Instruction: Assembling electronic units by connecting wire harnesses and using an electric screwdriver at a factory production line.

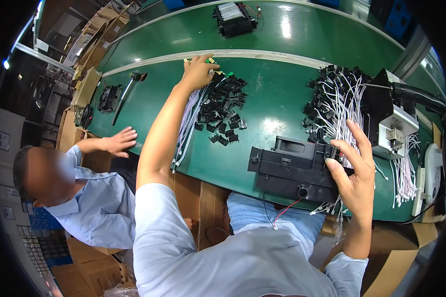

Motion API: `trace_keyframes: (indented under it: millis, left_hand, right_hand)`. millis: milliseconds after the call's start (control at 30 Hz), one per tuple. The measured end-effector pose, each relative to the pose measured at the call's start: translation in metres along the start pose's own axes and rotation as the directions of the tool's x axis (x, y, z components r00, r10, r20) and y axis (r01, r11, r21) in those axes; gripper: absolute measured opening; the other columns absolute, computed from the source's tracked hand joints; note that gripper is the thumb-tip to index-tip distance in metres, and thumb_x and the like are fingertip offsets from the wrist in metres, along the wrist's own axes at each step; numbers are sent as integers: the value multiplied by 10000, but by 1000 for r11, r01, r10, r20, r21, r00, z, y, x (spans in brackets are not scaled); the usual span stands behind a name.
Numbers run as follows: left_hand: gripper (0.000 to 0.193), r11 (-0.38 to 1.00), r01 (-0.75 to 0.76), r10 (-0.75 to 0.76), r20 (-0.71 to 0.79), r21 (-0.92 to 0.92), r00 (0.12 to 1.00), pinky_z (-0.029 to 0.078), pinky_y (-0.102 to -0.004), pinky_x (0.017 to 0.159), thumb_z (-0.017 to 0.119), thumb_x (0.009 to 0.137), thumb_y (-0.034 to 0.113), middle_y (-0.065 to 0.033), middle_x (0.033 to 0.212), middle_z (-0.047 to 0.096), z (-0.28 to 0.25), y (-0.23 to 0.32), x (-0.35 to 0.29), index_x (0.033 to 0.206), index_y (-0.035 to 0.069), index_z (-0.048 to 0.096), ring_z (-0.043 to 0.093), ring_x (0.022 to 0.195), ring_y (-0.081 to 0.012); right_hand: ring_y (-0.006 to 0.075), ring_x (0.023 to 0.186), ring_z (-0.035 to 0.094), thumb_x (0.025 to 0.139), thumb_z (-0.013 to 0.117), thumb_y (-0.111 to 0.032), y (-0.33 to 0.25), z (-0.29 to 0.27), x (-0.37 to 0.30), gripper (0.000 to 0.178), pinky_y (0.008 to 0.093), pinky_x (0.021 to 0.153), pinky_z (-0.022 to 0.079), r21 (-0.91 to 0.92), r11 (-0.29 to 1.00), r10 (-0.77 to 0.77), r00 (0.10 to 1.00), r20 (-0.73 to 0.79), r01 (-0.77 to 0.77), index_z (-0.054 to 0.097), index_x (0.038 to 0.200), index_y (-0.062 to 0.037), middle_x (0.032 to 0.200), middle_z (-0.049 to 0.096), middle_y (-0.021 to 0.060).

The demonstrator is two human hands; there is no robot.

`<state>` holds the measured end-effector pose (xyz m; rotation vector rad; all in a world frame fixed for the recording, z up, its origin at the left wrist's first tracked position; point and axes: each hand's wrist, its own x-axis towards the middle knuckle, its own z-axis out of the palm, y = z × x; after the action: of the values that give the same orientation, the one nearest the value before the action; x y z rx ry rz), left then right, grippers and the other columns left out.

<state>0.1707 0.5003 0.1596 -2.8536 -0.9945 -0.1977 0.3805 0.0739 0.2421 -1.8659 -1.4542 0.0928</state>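
Right of centre, at the near edge of the counter (270,101): black housing (290,173), long axis left-to-right, right hand (356,171) nearer, fingers curled narrow at its right end, grip uncertain; left hand (198,73), upper centre, by white cables (185,131), finger hold not discernible.

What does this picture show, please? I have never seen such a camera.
No robot here: a person works with two bare hands. The picture comes from a fisheye camera worn on the head, looking down, so straight edges bend. On the smooth green tabletop lie a heap of small black plastic parts and a tangle of thin white cables. The right hand touches the right end of a boxy black plastic housing. The left hand is by the heap's far left corner; what it holds is unclear. The co-worker's hand shows at left.
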Motion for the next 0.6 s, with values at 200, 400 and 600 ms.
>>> trace_keyframes:
  millis: [200, 400, 600]
  left_hand:
    - [150, 988, -84, 67, 135, 128, 989, 366, -505, 939, 661, 792, 182, -50, 1279, 550, -9, -5, 16, 923, 178, 735, 462, 1190, -264]
    - [115, 980, -38, 127, -465, 195, 876, 452, -375, 771, 683, 790, 147, -63, 865, 621, -51, -11, -18, 899, 114, 665, 596, 841, -248]
    - [145, 924, 6, -360, -868, -381, 341, 521, -311, 599, 572, 842, 0, -116, 791, 632, -118, 7, -84, 987, 3, 573, 654, 675, -206]
  right_hand:
    - [351, 1275, 452, 736, 691, -66, 2, 0, 2, 330, 412, 1054, 346, 45, 999, 4, 1000, -2, -4, 658, 1062, -31, 1352, 501, 181]
    - [341, 1247, 474, 763, 694, -83, 4, 1, 6, 315, 406, 1042, 356, 72, 997, -11, 1000, -1, 11, 655, 1072, -34, 1324, 526, 176]
    - [321, 1204, 510, 793, 683, -100, 10, 4, 7, 307, 385, 1023, 372, 142, 990, -10, 1000, -9, 12, 646, 1090, -32, 1289, 551, 166]
